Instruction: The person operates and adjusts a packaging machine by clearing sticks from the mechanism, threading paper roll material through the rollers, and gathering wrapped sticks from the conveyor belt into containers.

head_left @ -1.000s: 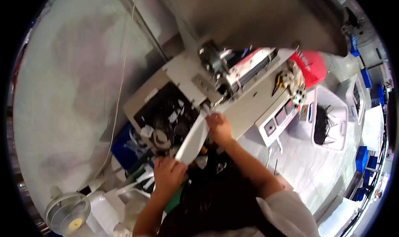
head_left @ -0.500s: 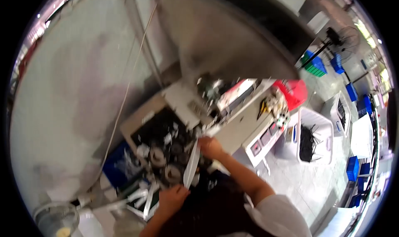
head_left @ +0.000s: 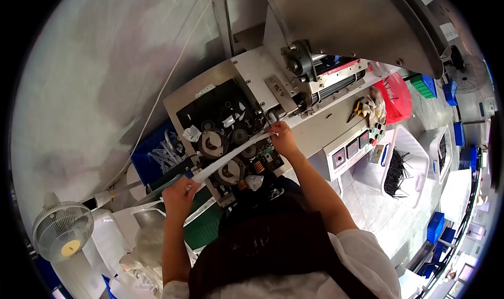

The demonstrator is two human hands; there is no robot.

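A long white strip [head_left: 228,157] stretches diagonally over the open part of a metal machine [head_left: 257,71], above its round rollers [head_left: 211,143]. Its lower left end is in my left hand [head_left: 180,195], whose fingers are closed on it. My right hand [head_left: 282,138] pinches the other end, beside the machine's metal feed area. Small white scraps [head_left: 228,121] lie in the dark recess behind the strip.
Left of the machine is a blue bin [head_left: 143,163] with clear pieces. A fan [head_left: 64,231] stands at the lower left. To the right are a control box [head_left: 347,153], pliers [head_left: 357,108], a red bag [head_left: 396,97] and a white bin [head_left: 418,183] holding black strips.
My left hand has moved left, away from my right hand. The white strip, sagging between the hands before, now stretches longer and straighter across the rollers. The camera view has shifted.
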